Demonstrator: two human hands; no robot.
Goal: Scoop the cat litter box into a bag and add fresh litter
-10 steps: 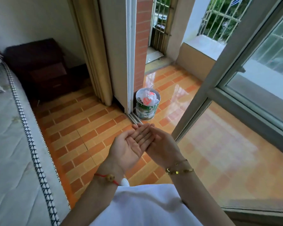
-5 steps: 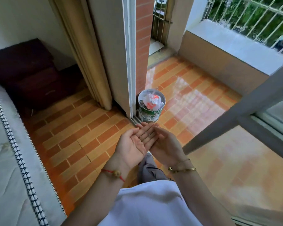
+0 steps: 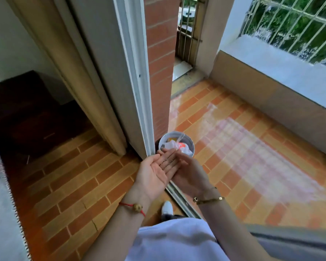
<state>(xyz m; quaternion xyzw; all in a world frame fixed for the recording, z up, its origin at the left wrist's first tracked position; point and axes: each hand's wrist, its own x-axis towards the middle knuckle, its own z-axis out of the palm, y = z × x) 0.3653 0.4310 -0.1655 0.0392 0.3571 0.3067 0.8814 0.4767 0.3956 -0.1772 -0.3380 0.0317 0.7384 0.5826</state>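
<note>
Litter box unseen; bin had drawn just beyond the straight, touching fingers of empty left hand and right hand; scooping judged unstarted.

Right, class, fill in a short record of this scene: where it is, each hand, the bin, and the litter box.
Place: doorway onto tiled floor
Left hand: palm up, fingers straight, empty
Right hand: beside it, touching its fingers
Bin: on the floor by the door frame, crumpled plastic inside
Litter box: not in view
</note>
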